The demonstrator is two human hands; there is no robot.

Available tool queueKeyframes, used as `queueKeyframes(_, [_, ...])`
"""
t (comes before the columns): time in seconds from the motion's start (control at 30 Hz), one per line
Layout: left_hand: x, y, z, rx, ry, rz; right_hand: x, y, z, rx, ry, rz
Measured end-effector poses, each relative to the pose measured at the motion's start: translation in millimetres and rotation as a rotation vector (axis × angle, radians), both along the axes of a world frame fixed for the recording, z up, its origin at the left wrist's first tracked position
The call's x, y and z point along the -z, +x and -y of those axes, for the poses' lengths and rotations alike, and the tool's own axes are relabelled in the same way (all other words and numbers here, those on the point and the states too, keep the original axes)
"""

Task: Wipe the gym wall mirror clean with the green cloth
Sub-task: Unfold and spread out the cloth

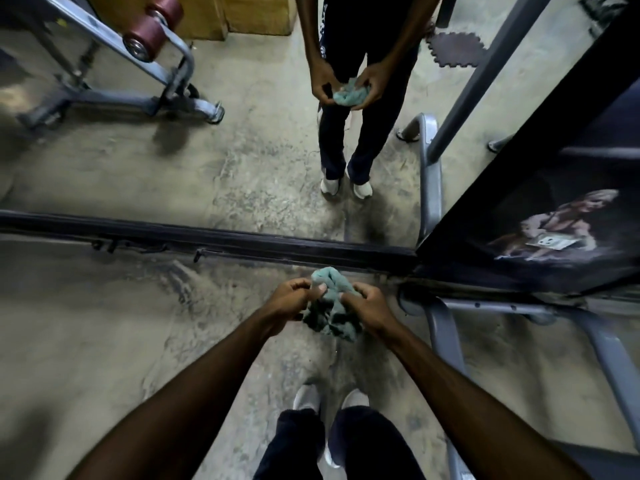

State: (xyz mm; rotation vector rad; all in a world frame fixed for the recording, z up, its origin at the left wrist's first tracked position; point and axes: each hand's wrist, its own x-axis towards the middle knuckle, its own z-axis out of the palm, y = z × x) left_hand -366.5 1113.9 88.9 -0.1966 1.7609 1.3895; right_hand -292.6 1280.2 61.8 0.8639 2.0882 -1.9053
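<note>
Green cloth (330, 311): bunched between our hands, just short of the mirror (242, 161) base. Left hand (289, 301) and right hand (367, 306): fingers curled, pinching its upper folds. We judge it soft, light, limp; best gripped wadded.

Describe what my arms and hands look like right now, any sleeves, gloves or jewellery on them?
Both are bare. The left forearm and right forearm show no sleeve anywhere in view, and the left hand and right hand wear no gloves. No watch, band or ring is visible. Below them are dark trousers and light shoes.
</note>
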Motion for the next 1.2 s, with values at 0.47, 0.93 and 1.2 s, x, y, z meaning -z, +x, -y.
queueKeyframes(0.47, [-72.9, 12.2, -3.2, 0.157, -0.077, -0.127, -77.4, 13.2, -30.5, -0.135, 0.065, -0.015])
queueKeyframes(0.93, [-78.0, -17.7, -10.4, 0.315, 0.080, -0.340, -129.2, -25.7, -42.1, 0.054, -0.109, -0.112])
queueKeyframes(1.2, [-81.5, -40.0, -1.6, -0.061, 0.163, -0.090, -93.3, -21.0, -28.7, 0.149, -0.323, 0.266])
